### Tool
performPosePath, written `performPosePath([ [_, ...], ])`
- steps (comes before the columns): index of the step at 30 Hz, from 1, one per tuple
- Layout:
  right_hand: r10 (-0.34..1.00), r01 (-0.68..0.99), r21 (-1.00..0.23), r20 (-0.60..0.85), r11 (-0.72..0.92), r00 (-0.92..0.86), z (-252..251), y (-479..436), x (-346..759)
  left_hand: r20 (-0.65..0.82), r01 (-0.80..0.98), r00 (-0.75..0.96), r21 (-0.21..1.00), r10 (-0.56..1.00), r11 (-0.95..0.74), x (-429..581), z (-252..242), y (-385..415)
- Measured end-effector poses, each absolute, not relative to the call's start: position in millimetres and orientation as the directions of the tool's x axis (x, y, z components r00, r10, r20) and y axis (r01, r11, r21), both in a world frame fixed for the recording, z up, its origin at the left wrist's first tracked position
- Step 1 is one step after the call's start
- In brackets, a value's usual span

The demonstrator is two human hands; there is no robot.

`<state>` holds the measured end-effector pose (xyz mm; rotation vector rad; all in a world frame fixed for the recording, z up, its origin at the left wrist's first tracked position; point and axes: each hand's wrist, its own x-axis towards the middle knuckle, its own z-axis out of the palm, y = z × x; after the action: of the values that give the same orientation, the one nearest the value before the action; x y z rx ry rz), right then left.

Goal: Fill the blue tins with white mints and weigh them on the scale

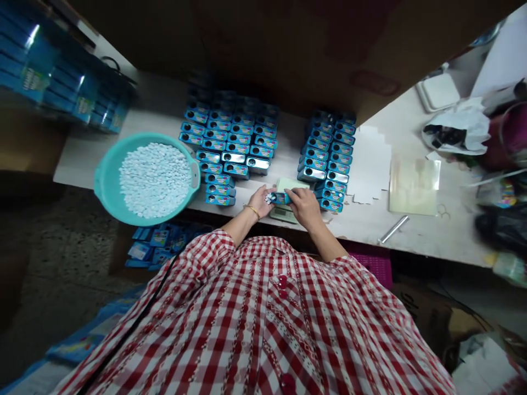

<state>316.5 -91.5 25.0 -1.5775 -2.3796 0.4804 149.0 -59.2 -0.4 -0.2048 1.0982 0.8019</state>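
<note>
Small white tablets [268,198] lie in the cupped palm of my left hand [258,202]. My right hand [305,207] grips a small blue tin [280,198] that lies on its side, its dark opening against the tablets. Whether tablets are passing into or out of the tin I cannot tell. Beneath both hands is a pale green scale [284,214], partly hidden by them. Several rows of like blue tins [236,138] stand left of my hands, and another double row [327,159] stands to the right.
A turquoise basin [99,181] full of white tablets [154,178] stands at the table's left. To the right lie white card sheets [370,164], a greenish plate [414,184] and a metal tube [394,229]. A large cardboard box [267,49] rises behind the tins.
</note>
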Motion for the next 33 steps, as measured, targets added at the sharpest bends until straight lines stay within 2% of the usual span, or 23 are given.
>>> performPosePath([
  [3,0.897,0.873,-0.224,0.016,0.433,-0.441,52.7,-89.7,298.4,-0.828,-0.708,0.257,0.189,0.498,0.681,152.8,0.3,-51.6],
  [9,0.837,0.837,-0.03,0.047,0.546,-0.545,84.7,-91.7,276.9,-0.772,-0.696,0.376,0.13,0.513,0.706,149.1,4.4,-47.1],
  [13,0.843,0.846,0.06,0.069,0.53,-0.533,90.8,-101.2,269.1,-0.759,-0.679,0.415,0.109,0.502,0.726,142.7,4.3,-48.8],
  [19,0.899,0.9,0.025,0.045,0.434,-0.435,84.8,-115.4,262.7,-0.78,-0.657,0.431,0.074,0.454,0.75,138.9,7.6,-54.8],
  [25,0.981,0.968,-0.158,0.06,0.193,-0.185,77.1,-124.9,283.3,-0.784,-0.654,0.414,0.098,0.463,0.75,135.2,12.3,-58.9],
  [28,0.974,0.96,-0.174,0.085,0.221,-0.209,80.3,-130.6,288.4,-0.786,-0.642,0.412,0.109,0.461,0.759,138.1,9.6,-60.0],
  [33,0.929,0.928,-0.089,0.122,0.362,-0.35,83.1,-130.9,297.3,-0.807,-0.696,0.362,0.1,0.467,0.711,154.3,3.6,-61.2],
])
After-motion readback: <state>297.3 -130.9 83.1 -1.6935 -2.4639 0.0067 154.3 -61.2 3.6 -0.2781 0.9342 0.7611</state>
